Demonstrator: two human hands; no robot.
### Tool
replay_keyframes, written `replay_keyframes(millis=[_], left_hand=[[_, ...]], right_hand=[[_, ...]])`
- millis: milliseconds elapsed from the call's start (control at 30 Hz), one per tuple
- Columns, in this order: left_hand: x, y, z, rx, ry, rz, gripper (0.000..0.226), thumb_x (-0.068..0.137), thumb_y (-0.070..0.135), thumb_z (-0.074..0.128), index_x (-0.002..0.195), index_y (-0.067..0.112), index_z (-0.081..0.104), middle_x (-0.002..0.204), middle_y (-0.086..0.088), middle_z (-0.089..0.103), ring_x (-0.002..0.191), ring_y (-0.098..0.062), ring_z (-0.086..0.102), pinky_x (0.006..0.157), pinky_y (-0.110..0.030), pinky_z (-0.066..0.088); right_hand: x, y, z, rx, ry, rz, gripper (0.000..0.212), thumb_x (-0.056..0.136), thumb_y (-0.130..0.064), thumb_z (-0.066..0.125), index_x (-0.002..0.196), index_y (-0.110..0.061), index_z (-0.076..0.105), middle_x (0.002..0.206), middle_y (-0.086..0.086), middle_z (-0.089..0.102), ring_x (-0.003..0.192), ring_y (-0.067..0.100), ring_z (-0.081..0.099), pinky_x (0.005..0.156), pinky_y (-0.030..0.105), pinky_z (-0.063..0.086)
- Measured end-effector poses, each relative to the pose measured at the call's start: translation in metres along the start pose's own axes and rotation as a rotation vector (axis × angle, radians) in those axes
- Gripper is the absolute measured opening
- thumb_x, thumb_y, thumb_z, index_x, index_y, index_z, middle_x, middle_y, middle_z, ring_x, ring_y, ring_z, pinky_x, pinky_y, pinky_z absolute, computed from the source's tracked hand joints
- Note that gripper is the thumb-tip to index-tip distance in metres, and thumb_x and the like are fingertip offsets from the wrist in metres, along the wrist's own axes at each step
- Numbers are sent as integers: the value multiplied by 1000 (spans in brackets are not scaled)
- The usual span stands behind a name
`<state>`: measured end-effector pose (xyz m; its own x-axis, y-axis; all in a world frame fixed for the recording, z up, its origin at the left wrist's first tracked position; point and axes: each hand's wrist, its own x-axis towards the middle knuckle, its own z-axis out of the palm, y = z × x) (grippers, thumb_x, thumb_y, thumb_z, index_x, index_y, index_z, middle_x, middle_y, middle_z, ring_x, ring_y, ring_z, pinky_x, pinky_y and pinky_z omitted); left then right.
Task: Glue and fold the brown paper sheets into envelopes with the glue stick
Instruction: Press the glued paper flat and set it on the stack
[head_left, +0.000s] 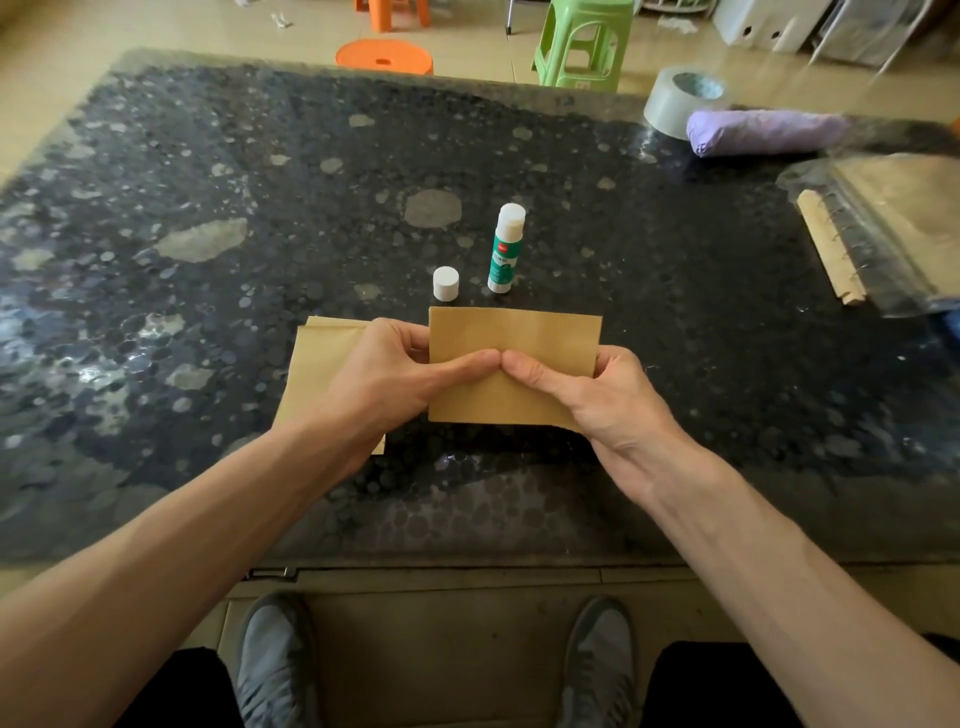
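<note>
A folded brown sheet (514, 338), seemingly almost finished, is pinched by the left hand (395, 374) and right hand (587, 395); a second folded sheet (322, 364) is laid on the tabletop (260, 208).

Single head cam, wide-angle, looks fwd + down over table (208, 234). Left hand (384, 374), right hand (587, 395) w/ brown paper sheet (514, 332) close, mid-frame; shoes (275, 660) btm edge.
</note>
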<state>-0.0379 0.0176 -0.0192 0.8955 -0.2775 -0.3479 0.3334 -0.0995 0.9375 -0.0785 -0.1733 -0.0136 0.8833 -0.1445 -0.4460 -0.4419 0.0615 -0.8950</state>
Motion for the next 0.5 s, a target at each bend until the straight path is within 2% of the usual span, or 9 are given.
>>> replay_keyframes(millis=[133,333,500], left_hand=[[0,-1,-1,2,21,-6,38,74,35,85,103,11,80,97,-3,81,93,-19,78,81,-31,61],[-1,0,1,-40,9,-49,31,80,30,83,104,11,79,97,-4,81,93,-19,78,82,-31,64],[-1,1,-3,-35,36,-31,29,81,30,82,104,12,80,98,-3,81,92,-19,78,80,-28,63]], right_hand=[[-1,-1,0,18,-41,5,35,78,-29,89,108,-16,78,101,1,81,98,15,77,96,40,60],[1,-2,-5,35,-26,11,37,77,-30,89,109,-14,78,102,2,81,98,17,78,96,41,60],[1,-5,-8,-12,16,-11,35,74,-32,89,105,-17,79,97,-4,81,91,9,78,85,29,60]])
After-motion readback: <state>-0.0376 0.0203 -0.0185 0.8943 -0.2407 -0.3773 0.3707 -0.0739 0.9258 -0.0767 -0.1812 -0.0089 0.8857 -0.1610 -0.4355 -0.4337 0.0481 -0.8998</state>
